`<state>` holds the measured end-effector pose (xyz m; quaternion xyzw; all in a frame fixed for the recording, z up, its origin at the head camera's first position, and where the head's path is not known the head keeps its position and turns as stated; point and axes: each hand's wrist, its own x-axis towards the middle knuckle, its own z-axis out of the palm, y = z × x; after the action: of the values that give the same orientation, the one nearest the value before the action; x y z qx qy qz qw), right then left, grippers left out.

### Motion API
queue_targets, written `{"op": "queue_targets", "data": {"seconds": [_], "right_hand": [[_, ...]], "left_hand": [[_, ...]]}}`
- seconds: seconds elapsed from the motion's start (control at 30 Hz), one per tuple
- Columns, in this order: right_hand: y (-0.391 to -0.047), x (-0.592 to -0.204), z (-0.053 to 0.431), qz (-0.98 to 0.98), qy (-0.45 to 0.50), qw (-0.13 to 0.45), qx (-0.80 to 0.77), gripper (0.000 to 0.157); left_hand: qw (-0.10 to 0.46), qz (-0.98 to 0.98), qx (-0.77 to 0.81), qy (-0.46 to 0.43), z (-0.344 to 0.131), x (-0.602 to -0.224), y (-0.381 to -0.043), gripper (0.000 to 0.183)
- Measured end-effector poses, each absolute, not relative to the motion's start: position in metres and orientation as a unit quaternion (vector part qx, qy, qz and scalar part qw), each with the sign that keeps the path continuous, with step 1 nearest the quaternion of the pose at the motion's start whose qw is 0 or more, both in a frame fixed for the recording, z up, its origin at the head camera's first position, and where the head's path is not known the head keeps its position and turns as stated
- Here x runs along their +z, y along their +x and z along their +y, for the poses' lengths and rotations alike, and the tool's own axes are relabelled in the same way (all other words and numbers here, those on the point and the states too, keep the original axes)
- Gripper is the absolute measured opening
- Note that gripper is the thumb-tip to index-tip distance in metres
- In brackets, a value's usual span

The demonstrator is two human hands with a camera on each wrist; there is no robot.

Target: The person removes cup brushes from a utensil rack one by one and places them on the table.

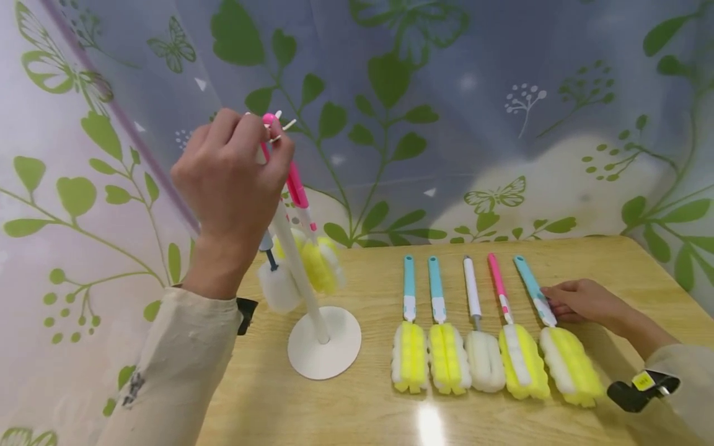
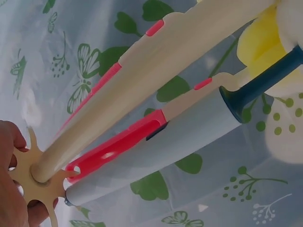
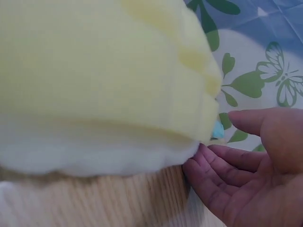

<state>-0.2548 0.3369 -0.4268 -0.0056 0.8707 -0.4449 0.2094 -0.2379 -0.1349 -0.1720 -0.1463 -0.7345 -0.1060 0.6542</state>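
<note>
My left hand (image 1: 229, 155) grips the white hooked top (image 2: 29, 189) of an upright stand, fingers curled about its prongs. From the prongs hang cleaning brushes: a pink-handled brush (image 1: 297, 186) with a yellow and white sponge head, a grey-blue-handled brush (image 2: 156, 153) with a white head, and another pink handle (image 2: 106, 78) partly behind the pole (image 2: 142, 80). Down at the right, my right hand (image 1: 586, 303) has its fingertips at the handle of a teal-handled sponge brush (image 1: 527, 275) lying on the table. Its thumb and fingers stand apart in the right wrist view.
Left of that brush lie a pink-handled brush (image 1: 495, 275), a white-handled brush (image 1: 471, 285) and two teal-handled brushes (image 1: 435, 282), side by side on the wooden table (image 1: 368, 409). The stand's round white base (image 1: 340, 356) rests nearby. Behind hangs a leaf-patterned curtain (image 1: 474, 142).
</note>
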Motion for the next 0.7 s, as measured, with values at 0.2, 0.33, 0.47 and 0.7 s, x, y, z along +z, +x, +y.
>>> {"op": "queue_targets", "data": {"seconds": [0.2,0.33,0.47,0.7], "right_hand": [[-0.246,-0.425,0.340,0.877,-0.018,0.177,-0.447,0.069],[-0.240,-0.423,0.342,0.880,-0.022,0.138,-0.453,0.068],[-0.236,-0.419,0.341,0.886,-0.032,0.107,-0.449,0.069],[-0.235,-0.408,0.325,0.886,-0.045,0.041,-0.459,0.061]], "left_hand": [[0.660,-0.721,-0.121,-0.175,-0.135,-0.173,-0.239,0.022],[0.663,-0.706,-0.149,-0.200,-0.136,-0.174,-0.242,0.020],[0.665,-0.687,-0.178,-0.232,-0.139,-0.176,-0.245,0.018],[0.663,-0.665,-0.210,-0.274,-0.142,-0.173,-0.251,0.020]]}}
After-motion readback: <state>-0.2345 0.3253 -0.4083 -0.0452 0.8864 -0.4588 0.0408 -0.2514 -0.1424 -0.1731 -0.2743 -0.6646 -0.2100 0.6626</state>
